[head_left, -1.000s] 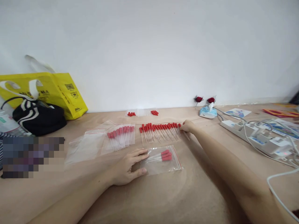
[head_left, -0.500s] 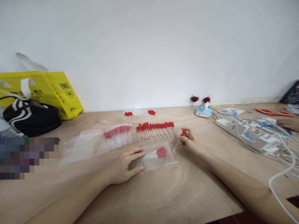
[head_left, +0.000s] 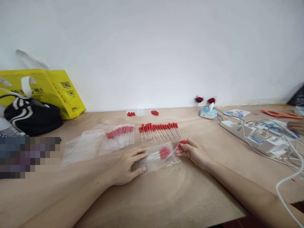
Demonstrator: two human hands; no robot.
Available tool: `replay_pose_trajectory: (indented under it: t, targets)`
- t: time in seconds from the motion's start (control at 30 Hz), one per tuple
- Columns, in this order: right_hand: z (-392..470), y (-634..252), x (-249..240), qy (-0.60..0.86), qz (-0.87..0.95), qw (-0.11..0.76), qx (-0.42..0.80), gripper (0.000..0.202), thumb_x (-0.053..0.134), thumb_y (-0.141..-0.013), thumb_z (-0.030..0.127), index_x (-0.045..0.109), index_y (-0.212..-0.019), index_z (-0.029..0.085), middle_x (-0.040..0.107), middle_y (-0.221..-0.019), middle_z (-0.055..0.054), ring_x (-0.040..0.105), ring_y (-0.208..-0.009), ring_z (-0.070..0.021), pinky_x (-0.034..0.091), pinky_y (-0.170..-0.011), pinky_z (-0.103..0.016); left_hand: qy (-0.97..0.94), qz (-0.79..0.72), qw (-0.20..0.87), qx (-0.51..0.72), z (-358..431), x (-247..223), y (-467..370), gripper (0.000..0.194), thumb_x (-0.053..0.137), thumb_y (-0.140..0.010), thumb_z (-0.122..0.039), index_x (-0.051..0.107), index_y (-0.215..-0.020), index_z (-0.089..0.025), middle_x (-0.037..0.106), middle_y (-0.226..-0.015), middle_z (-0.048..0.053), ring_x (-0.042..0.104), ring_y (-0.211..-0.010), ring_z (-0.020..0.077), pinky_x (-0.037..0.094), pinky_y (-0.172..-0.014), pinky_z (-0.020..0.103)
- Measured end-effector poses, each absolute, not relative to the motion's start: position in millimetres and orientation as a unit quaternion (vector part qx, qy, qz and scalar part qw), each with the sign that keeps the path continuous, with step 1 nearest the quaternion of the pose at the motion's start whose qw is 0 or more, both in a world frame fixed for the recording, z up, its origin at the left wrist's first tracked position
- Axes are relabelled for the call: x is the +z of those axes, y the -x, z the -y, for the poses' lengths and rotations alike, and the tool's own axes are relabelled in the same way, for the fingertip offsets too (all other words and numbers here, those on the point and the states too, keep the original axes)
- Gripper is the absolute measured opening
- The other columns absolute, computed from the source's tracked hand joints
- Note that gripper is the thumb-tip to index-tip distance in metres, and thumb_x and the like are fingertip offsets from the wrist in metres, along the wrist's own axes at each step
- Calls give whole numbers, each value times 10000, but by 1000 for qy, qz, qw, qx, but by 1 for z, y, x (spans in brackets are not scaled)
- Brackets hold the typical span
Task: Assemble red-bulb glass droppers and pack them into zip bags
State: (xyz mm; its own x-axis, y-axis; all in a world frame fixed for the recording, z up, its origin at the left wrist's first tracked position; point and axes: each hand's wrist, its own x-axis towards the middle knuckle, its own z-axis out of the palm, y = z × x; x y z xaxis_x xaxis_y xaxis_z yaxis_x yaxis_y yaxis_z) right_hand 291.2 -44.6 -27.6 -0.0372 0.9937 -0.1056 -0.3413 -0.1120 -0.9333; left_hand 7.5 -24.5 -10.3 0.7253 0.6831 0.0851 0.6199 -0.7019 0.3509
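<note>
A clear zip bag [head_left: 155, 163] with several red-topped droppers inside lies flat on the table. My left hand [head_left: 129, 166] rests at its left end, thumb and fingers apart. My right hand [head_left: 191, 152] pinches a dropper [head_left: 182, 143] by its red bulb at the bag's right end, with the thin tip pointing left at the bag's mouth. Behind the bag runs a row of red-topped droppers [head_left: 159, 130]. Left of that row, another bag [head_left: 120, 136] holds several droppers.
Flat clear bags [head_left: 89, 142] lie on the left, near a yellow bag [head_left: 67, 91] and a black item [head_left: 35, 117]. Small red pieces [head_left: 131, 114] lie by the wall. A tissue pack [head_left: 208, 112] and a white power strip [head_left: 256, 136] with cables are on the right; another person's hand [head_left: 295, 125] is beyond.
My right hand has moved left with the dropper, bringing its tip to the bag's open end. My left hand stays on the bag.
</note>
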Motion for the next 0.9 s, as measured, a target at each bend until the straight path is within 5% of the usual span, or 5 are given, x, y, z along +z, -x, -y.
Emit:
replay_pose_trajectory:
  t: [0.3,0.47,0.53,0.7,0.9]
  targets:
    - [44,-297,-32,452,620,399,501,247,722,-590,333,610,-721,156,495,-503,58,400,-434,-48,340,-452,-191,-916,-353,152,111,24,-10,-9,471,489,-800,-430,466,-1221,-220,410,-1322,78,359,-1215,263,313,-990,451]
    - [46,-299,-22,357,742,315,472,240,551,-761,374,676,-815,176,617,-824,-31,539,-740,-124,416,-713,-263,-917,-351,149,114,25,-9,-9,458,485,-801,-425,477,-1210,-220,413,-1321,75,373,-1206,257,326,-985,440]
    - [46,-297,-23,354,734,307,492,257,550,-757,388,673,-825,172,625,-810,-32,549,-768,-138,417,-734,-272,-917,-351,146,116,24,-9,-9,459,488,-798,-429,477,-1210,-226,416,-1319,71,376,-1204,258,325,-986,442]
    - [40,-287,-40,481,666,367,436,284,626,-670,415,612,-686,132,529,-539,19,430,-477,-74,338,-461,-200,-917,-354,145,108,24,-8,-9,473,488,-797,-441,470,-1217,-224,411,-1323,69,367,-1211,259,324,-991,434]
    - [39,-283,-38,502,697,354,370,276,558,-725,386,580,-619,132,497,-533,19,403,-484,-67,322,-459,-193,-918,-351,152,107,25,-7,-9,478,483,-806,-419,447,-1233,-209,389,-1334,81,348,-1224,251,308,-1004,424]
